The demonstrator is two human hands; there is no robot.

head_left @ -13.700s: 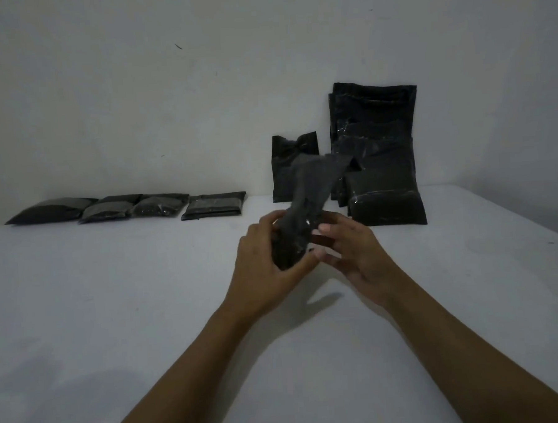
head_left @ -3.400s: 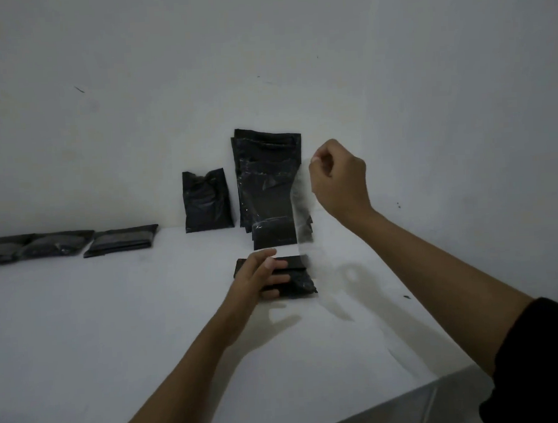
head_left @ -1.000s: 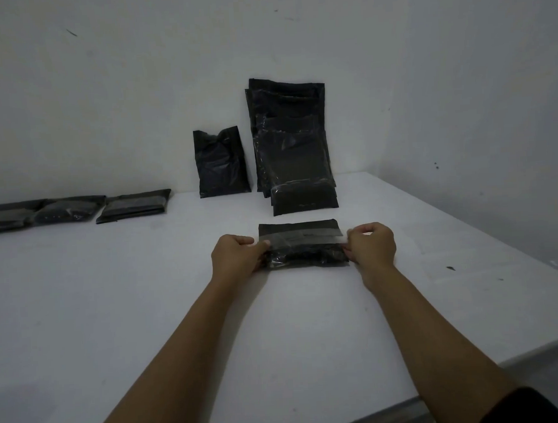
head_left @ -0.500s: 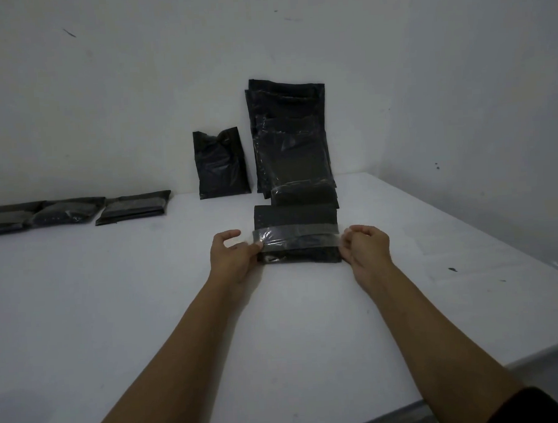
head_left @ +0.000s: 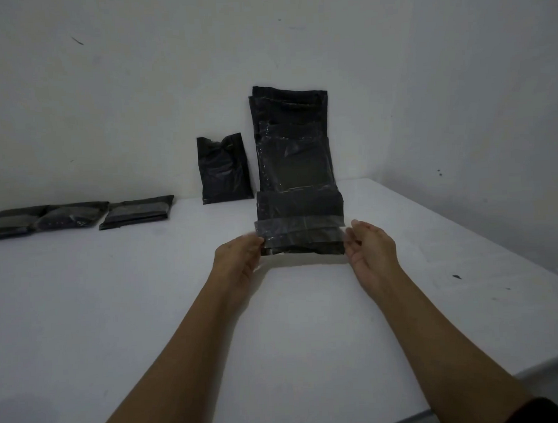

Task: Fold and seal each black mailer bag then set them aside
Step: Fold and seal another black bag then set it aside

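Note:
A folded black mailer bag (head_left: 301,229) with a clear tape strip across it is tilted up above the white table (head_left: 146,299). My left hand (head_left: 239,258) holds its left end and my right hand (head_left: 368,250) holds its right end, fingers at the tape's edges. Behind it a tall stack of black mailer bags (head_left: 291,139) leans on the wall, with a smaller black bag (head_left: 224,170) leaning to its left. Several sealed bags (head_left: 77,215) lie in a row at the far left.
The wall corner rises behind the leaning stack. The table's right edge runs diagonally past a small dark speck (head_left: 457,277), and its front edge shows at the lower right.
The taped bag has been lifted off the table and tilted upright between both hands, now partly covering the bag lying at the foot of the leaning stack.

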